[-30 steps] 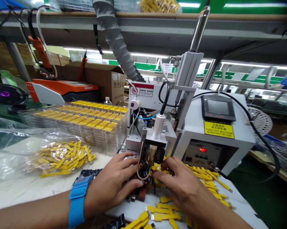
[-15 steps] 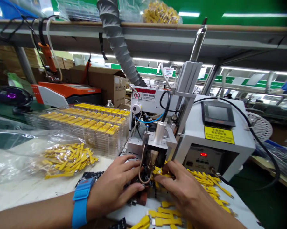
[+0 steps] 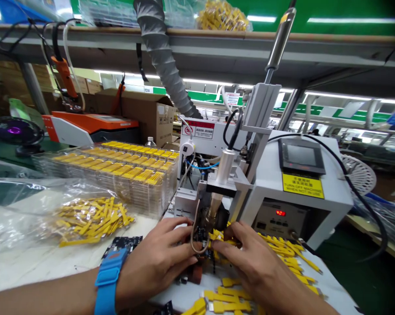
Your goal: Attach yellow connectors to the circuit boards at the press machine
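Note:
My left hand, a blue strap at its wrist, reaches to the left side of the soldering machine's work spot. Its thumb and fingers come together beside the bent tube; what lies between their tips is hidden. My right hand pinches a short yellow USB cable under the soldering head. The head's silver cylinder stands above a brass-coloured nozzle, just over the fingertips. More yellow cables with metal plugs lie in front of and to the right of my right hand.
A bag of yellow cables and stacked clear trays stand left. Dark circuit boards lie by my left wrist. A control box with a red display stands right. A grey hose hangs from the shelf.
The soldering head has risen, and the rod at its top has moved up. My left thumb has moved closer to its fingers. My right hand stays almost still.

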`<action>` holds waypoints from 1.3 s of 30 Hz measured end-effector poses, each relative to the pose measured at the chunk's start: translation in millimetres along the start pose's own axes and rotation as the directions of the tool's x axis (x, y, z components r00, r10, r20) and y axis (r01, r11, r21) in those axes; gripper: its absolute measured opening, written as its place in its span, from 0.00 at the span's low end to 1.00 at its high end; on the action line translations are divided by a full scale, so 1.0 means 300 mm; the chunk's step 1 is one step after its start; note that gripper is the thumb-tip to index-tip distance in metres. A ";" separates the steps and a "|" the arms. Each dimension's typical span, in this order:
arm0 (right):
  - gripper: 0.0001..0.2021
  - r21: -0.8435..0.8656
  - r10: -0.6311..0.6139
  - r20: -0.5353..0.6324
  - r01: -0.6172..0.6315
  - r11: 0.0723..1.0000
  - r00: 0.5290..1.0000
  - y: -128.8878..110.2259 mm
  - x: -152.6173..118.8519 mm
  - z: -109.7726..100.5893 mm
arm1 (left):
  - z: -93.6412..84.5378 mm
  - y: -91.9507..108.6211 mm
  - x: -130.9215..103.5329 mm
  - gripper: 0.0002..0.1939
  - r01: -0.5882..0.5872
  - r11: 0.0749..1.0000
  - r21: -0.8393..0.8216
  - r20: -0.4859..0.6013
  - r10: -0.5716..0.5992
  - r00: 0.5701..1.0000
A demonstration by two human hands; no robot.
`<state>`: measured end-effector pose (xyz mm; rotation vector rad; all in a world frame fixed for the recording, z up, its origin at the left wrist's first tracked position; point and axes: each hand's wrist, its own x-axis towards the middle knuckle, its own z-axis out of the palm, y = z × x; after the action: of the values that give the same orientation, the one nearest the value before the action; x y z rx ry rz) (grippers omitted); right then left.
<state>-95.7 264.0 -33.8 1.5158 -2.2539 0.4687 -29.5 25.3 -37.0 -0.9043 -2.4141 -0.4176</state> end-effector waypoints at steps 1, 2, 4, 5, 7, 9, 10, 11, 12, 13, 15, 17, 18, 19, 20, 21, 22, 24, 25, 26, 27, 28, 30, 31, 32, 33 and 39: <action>0.19 0.007 0.006 0.008 -0.006 1.000 1.000 0.002 -0.001 0.001 | -0.004 0.002 0.004 0.13 -0.011 1.000 0.003 -0.002 0.011 1.000; 0.19 0.014 0.011 0.024 -0.011 1.000 1.000 0.004 -0.003 0.002 | -0.007 0.005 0.007 0.13 -0.018 1.000 0.010 -0.005 0.018 1.000; 0.20 0.025 0.016 0.043 -0.017 1.000 0.999 0.007 -0.005 0.004 | -0.014 0.008 0.013 0.14 -0.029 0.999 0.025 -0.002 0.029 1.000; 0.19 0.028 0.015 0.035 -0.016 0.999 0.999 0.007 -0.005 0.004 | -0.016 0.010 0.016 0.14 -0.032 0.999 0.030 -0.001 0.032 0.999; 0.19 0.038 0.009 0.004 -0.009 0.999 1.000 0.004 -0.004 0.003 | -0.017 0.013 0.019 0.14 -0.035 0.999 0.041 -0.003 0.035 0.999; 0.19 0.048 0.011 -0.005 -0.011 0.999 1.000 -0.002 0.000 0.001 | -0.015 0.016 0.019 0.14 -0.031 0.998 0.057 0.006 0.031 1.000; 0.19 0.047 0.014 -0.006 -0.013 0.999 1.000 -0.005 0.002 0.000 | -0.014 0.017 0.018 0.15 -0.028 0.998 0.063 0.010 0.027 1.000; 0.19 0.042 0.017 -0.009 -0.017 0.999 1.000 -0.009 0.004 0.000 | -0.012 0.017 0.016 0.15 -0.025 0.997 0.066 0.015 0.024 1.000; 0.19 0.033 0.018 -0.014 -0.018 0.999 1.000 -0.011 0.005 0.000 | -0.011 0.017 0.014 0.15 -0.022 0.998 0.065 0.023 0.021 1.000; 0.19 0.026 0.017 -0.020 -0.016 1.000 1.000 -0.013 0.006 -0.001 | -0.009 0.017 0.010 0.15 -0.016 0.998 0.059 0.031 0.015 0.999; 0.19 0.032 0.026 -0.016 -0.025 0.999 1.000 -0.011 0.004 -0.005 | -0.006 0.013 0.003 0.15 -0.005 0.999 0.037 0.037 0.003 0.999; 0.19 0.073 0.083 0.033 -0.085 0.994 0.996 -0.002 -0.001 -0.015 | -0.003 0.005 -0.004 0.15 0.019 1.000 0.015 0.025 -0.020 0.999; 0.18 0.094 0.139 0.066 -0.144 0.985 0.988 0.005 -0.005 -0.023 | -0.001 0.001 -0.006 0.15 0.032 0.999 0.008 0.016 -0.032 0.999; 0.17 0.110 0.209 0.109 -0.221 0.969 0.972 0.013 -0.008 -0.033 | 0.000 -0.004 -0.007 0.15 0.047 0.999 0.005 0.013 -0.047 0.999; 0.15 0.116 0.284 0.149 -0.302 0.946 0.947 0.020 -0.011 -0.044 | 0.001 -0.008 -0.006 0.16 0.062 0.998 0.005 0.016 -0.062 0.998; 0.13 0.120 0.347 0.210 -0.376 0.919 0.914 0.025 -0.013 -0.055 | 0.002 -0.011 -0.006 0.18 0.078 0.997 0.008 0.021 -0.078 0.997; 0.11 0.121 0.387 0.270 -0.430 0.895 0.881 0.029 -0.014 -0.065 | 0.003 -0.014 -0.005 0.19 0.089 0.996 0.012 0.027 -0.089 0.996; 0.07 0.120 0.419 0.361 -0.487 0.865 0.833 0.032 -0.014 -0.079 | 0.003 -0.016 -0.003 0.20 0.099 0.995 0.014 0.025 -0.099 0.995; 0.07 0.120 0.423 0.383 -0.498 0.859 0.822 0.032 -0.013 -0.082 | 0.002 -0.016 -0.002 0.20 0.102 0.995 0.012 0.018 -0.102 0.995; 0.06 0.124 0.423 0.396 -0.504 0.855 0.815 0.031 -0.013 -0.082 | 0.000 -0.014 -0.002 0.20 0.102 0.995 0.006 0.012 -0.102 0.995; 0.05 0.129 0.423 0.404 -0.508 0.851 0.811 0.030 -0.013 -0.079 | -0.003 -0.011 -0.002 0.20 0.100 0.995 -0.004 0.007 -0.100 0.995; 0.04 0.137 0.421 0.408 -0.510 0.850 0.811 0.030 -0.013 -0.076 | -0.007 -0.007 -0.003 0.19 0.099 0.995 -0.018 0.001 -0.099 0.995; 0.05 0.150 0.416 0.411 -0.510 0.847 0.811 0.029 -0.015 -0.073 | -0.018 0.004 -0.004 0.16 0.113 0.992 -0.056 0.002 -0.113 0.994; 0.07 0.150 0.413 0.416 -0.509 0.847 0.810 0.028 -0.014 -0.074 | -0.024 0.011 -0.004 0.15 0.120 0.990 -0.076 0.011 -0.119 0.993; 0.07 0.147 0.411 0.427 -0.510 0.847 0.805 0.027 -0.013 -0.078 | -0.030 0.016 -0.005 0.15 0.128 0.987 -0.092 0.021 -0.127 0.992; 0.06 0.142 0.409 0.442 -0.512 0.847 0.798 0.024 -0.011 -0.083 | -0.036 0.021 -0.005 0.15 0.136 0.985 -0.104 0.030 -0.134 0.991; 0.07 0.120 0.376 0.549 -0.516 0.848 0.746 0.005 0.006 -0.125 | -0.052 0.012 -0.011 0.17 0.107 0.986 -0.126 0.054 -0.101 0.993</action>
<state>-93.0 280.8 -0.3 1.3020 -3.1245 0.5762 -19.2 19.2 -25.9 -0.8533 -2.5092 -0.6028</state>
